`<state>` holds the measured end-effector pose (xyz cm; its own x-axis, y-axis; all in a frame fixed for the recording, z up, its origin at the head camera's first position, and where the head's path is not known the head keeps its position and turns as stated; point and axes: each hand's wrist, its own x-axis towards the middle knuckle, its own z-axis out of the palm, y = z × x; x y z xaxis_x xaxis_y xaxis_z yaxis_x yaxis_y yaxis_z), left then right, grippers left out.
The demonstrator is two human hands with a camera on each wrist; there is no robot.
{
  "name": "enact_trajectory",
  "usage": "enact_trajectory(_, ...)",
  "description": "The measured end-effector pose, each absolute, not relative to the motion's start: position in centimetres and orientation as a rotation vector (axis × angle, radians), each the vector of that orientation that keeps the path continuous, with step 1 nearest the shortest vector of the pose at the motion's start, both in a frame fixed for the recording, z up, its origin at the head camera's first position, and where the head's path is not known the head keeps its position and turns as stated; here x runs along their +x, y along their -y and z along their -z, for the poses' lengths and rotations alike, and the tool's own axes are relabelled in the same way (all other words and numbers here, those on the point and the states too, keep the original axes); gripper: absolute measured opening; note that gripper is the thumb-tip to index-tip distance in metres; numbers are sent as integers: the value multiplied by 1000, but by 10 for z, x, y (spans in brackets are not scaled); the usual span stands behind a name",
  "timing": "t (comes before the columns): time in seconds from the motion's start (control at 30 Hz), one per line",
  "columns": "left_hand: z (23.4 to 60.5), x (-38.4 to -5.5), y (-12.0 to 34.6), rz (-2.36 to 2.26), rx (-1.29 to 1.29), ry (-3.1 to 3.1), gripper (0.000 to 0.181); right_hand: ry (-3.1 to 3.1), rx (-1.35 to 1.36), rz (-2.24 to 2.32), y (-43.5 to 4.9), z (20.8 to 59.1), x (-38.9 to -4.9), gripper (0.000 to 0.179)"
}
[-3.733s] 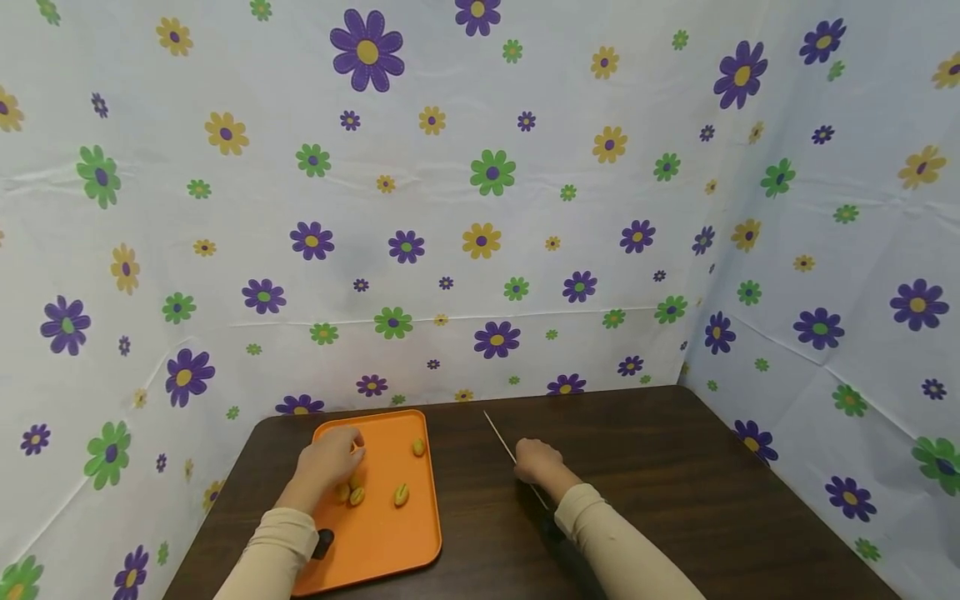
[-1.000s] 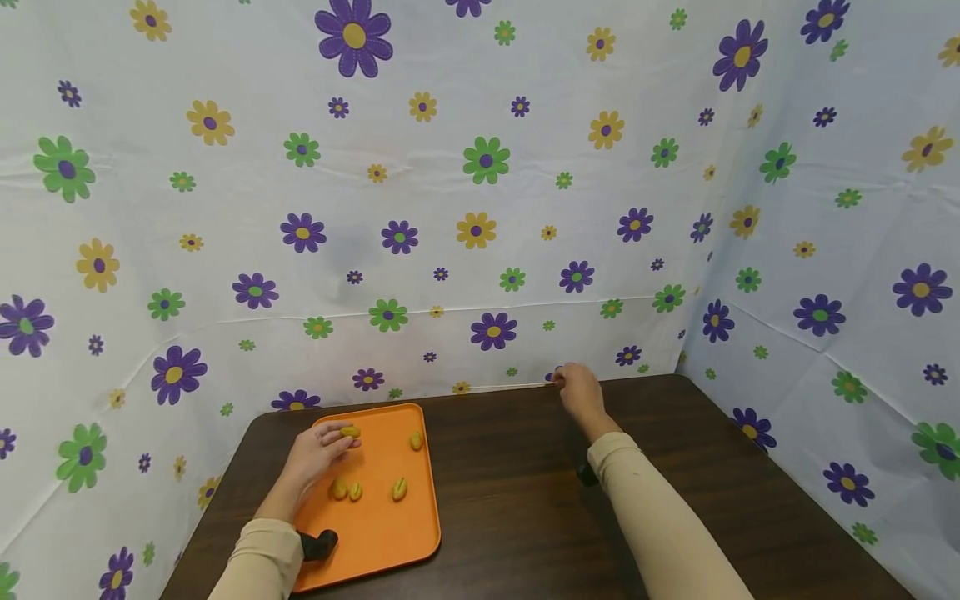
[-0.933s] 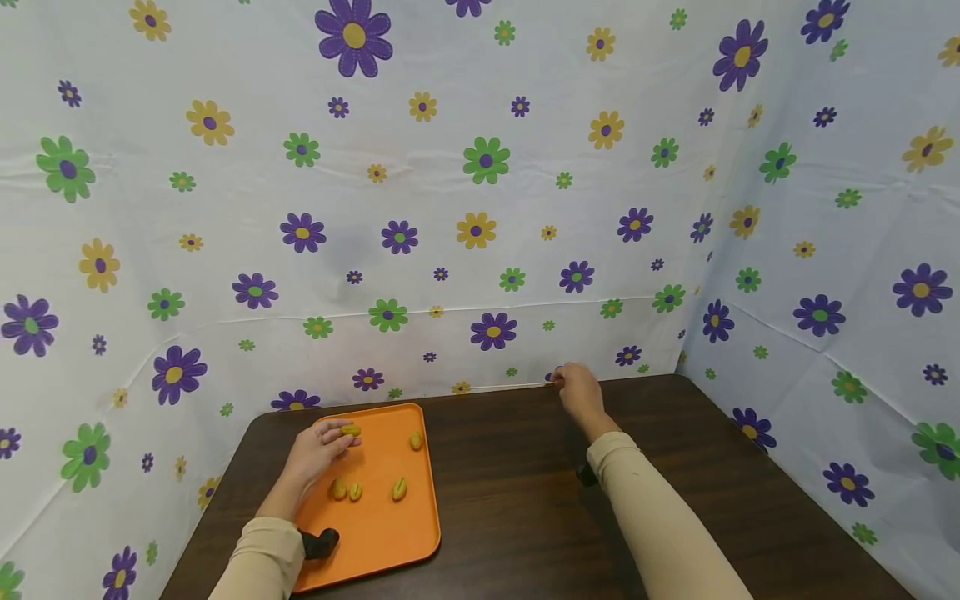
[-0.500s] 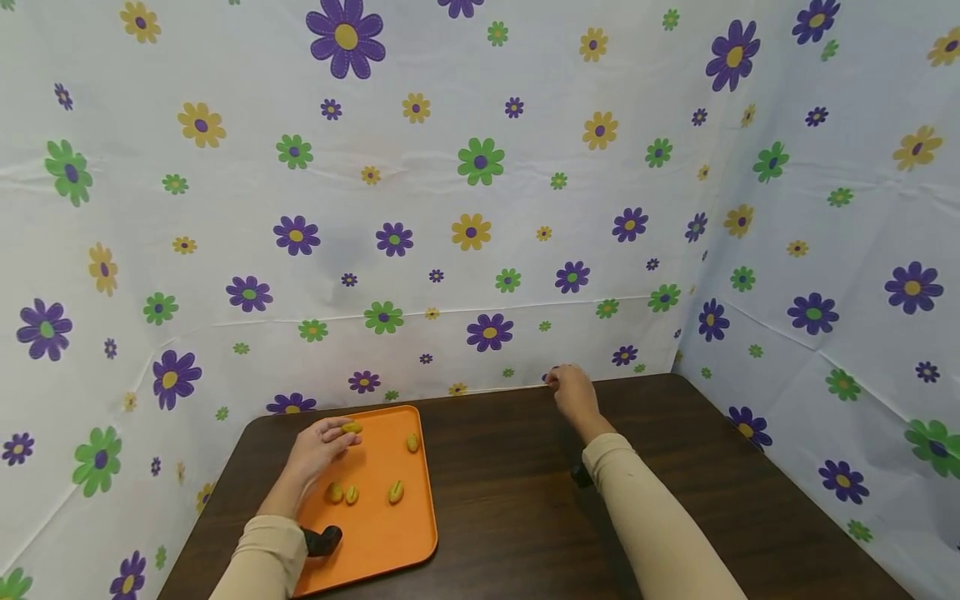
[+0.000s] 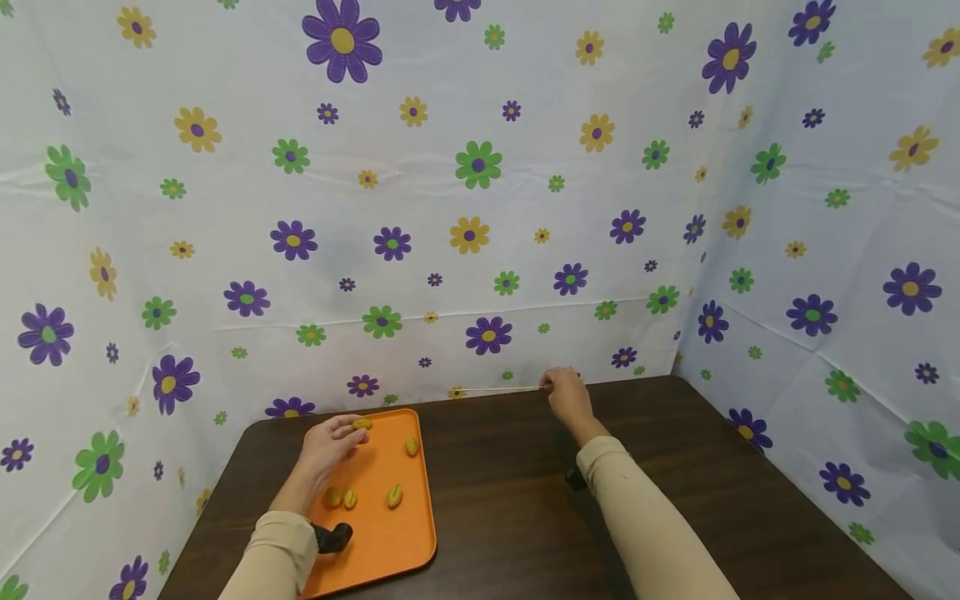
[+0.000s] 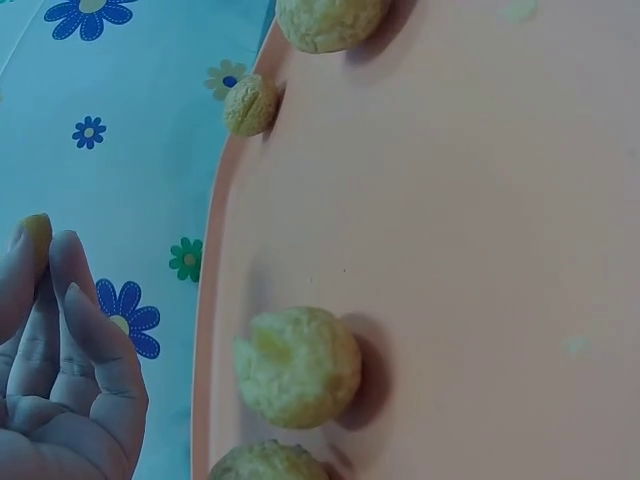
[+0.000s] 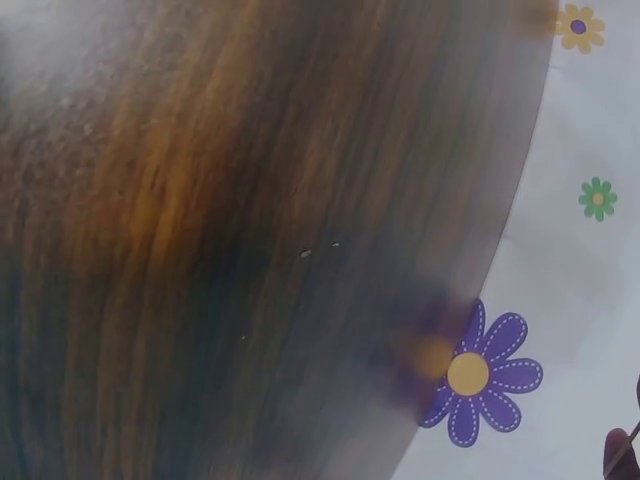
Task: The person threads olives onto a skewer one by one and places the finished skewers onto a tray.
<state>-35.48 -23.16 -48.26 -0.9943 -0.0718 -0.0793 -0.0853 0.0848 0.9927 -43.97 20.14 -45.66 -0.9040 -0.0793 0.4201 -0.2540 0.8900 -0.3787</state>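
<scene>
My left hand [image 5: 322,454] pinches a small yellowish ball [image 5: 362,423] between thumb and fingertips, above the far end of an orange tray [image 5: 375,542]. In the left wrist view, that ball [image 6: 38,240] shows only partly between the tips. Several similar balls lie on the tray, crinkled and tan; one ball [image 6: 298,367] has a notch in its skin. At the back of the table, my right hand [image 5: 570,404] pinches a thin wooden skewer [image 5: 501,389], which points left, nearly level, toward the held ball but apart from it. Only a fingertip [image 7: 621,452] shows in the right wrist view.
The dark wooden table [image 5: 495,517] runs back to a white flowered cloth [image 5: 420,208], with more cloth at both sides. A black wrist camera [image 5: 333,538] hangs over the tray's left side; another black camera [image 5: 574,480] is under the right wrist.
Since the oldest frame, the skewer and right hand have moved to the back, the skewer turning level leftward. The left hand has lifted a ball, lately shifting slightly right with it.
</scene>
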Motion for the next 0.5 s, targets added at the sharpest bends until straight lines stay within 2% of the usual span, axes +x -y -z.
enact_trajectory(0.5, 479, -362, 214, -2070, -145, -2336, 36, 2626, 283, -600, -189, 452, -445, 22)
